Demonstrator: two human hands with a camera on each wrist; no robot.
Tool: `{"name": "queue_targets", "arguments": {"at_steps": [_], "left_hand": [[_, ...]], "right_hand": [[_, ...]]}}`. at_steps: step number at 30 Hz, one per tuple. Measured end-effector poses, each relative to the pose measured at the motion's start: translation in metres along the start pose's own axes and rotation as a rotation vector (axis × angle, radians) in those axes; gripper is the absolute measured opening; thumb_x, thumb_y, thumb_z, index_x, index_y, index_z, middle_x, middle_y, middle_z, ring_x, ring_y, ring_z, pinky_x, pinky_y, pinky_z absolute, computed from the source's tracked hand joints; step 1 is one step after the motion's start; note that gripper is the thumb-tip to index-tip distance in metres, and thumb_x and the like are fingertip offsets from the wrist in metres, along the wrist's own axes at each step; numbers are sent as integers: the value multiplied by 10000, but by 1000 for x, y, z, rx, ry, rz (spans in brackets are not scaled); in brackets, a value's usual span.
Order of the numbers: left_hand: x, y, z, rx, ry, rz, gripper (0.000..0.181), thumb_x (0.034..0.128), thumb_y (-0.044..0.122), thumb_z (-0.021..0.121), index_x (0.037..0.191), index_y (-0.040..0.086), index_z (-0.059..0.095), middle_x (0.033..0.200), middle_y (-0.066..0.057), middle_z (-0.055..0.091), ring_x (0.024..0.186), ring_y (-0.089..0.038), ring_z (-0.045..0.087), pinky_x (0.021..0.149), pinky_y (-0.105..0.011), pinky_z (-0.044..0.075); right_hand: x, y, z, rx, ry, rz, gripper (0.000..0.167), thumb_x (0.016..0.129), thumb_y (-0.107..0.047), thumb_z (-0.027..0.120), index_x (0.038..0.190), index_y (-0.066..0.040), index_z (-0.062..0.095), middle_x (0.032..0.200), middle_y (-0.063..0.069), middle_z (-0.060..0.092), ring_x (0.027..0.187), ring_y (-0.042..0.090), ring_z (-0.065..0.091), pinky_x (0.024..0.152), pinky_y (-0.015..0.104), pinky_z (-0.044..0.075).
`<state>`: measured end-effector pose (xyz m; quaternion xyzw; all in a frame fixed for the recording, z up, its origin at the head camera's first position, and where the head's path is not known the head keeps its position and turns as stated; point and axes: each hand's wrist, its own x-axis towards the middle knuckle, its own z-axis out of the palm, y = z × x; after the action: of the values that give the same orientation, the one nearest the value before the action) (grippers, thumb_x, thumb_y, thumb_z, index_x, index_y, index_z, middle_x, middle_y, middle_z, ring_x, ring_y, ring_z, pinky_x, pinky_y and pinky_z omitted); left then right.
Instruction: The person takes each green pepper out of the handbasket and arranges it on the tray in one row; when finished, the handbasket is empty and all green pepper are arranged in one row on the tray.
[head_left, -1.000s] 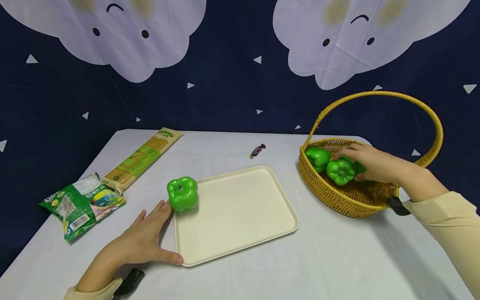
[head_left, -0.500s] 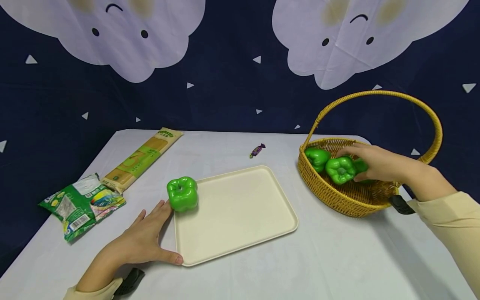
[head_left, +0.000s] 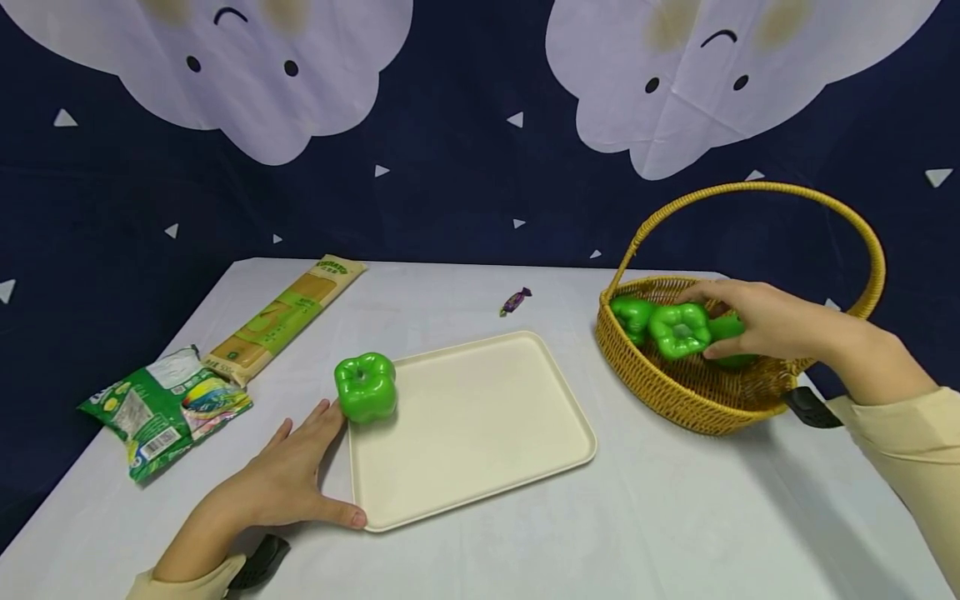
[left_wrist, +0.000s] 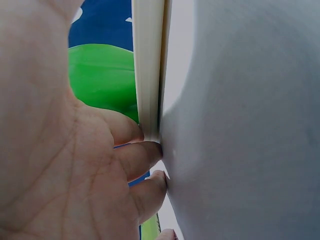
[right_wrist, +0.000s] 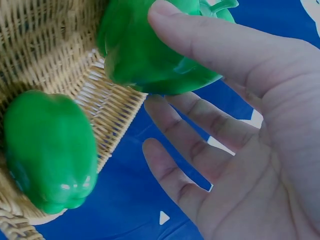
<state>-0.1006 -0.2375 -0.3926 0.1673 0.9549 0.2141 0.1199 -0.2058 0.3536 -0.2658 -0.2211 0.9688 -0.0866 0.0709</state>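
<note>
A cream tray [head_left: 472,433] lies on the white table, with one green pepper [head_left: 365,387] at its upper left corner. Beside the tray's left edge rests my left hand [head_left: 285,483], fingers spread and thumb at the near corner; in the left wrist view its fingertips meet the table by the tray rim [left_wrist: 148,65]. At the wicker basket [head_left: 675,400], my right hand [head_left: 780,321] grips a green pepper [head_left: 679,330] between thumb and fingers. Another pepper [head_left: 632,317] sits left of it, and one [head_left: 727,337] lies partly behind the hand. The right wrist view shows the gripped pepper [right_wrist: 150,50] above a lower one [right_wrist: 52,150].
A yellow-green noodle pack [head_left: 285,321] and a green snack bag [head_left: 165,412] lie left of the tray. A purple wrapped candy [head_left: 515,302] is behind the tray. The basket's tall handle [head_left: 757,187] arches over it, and a dark blue cloud-print cloth [head_left: 465,200] hangs behind the table.
My right hand has shifted slightly right and closed its grip on the middle pepper, which has risen a little and now stands slightly higher in the basket. The left hand and tray have stayed put.
</note>
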Motion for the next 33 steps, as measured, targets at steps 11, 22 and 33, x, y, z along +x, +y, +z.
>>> {"name": "queue_targets", "arguments": {"at_steps": [11,22,33], "left_hand": [[0,-2,1,-27,9,-10,1593,540,830,906,1680,-53,229,1750,-293,239,1628,-551,178,1211,-863,91],[0,-1,1,5,6,-1,1578,557,796,925,1680,-58,219,1747,-306,223,1618,-568,185,1201,-869,107],[0,-1,1,8,9,6,1593,551,798,923,1677,-73,207,1745,-313,221,1614,-574,189,1192,-876,115]], "right_hand": [[-4,-9,-9,48,26,-1,767,855,-254,930,1500,-83,552,1413,192,656,1183,375,710,965,602,611],[-5,-19,-15,87,46,12,760,842,-317,942,1486,-144,577,1397,130,681,1167,318,728,974,574,614],[2,-44,-23,112,68,-16,772,847,-364,936,1506,-206,566,1343,73,704,1177,246,713,957,382,631]]}}
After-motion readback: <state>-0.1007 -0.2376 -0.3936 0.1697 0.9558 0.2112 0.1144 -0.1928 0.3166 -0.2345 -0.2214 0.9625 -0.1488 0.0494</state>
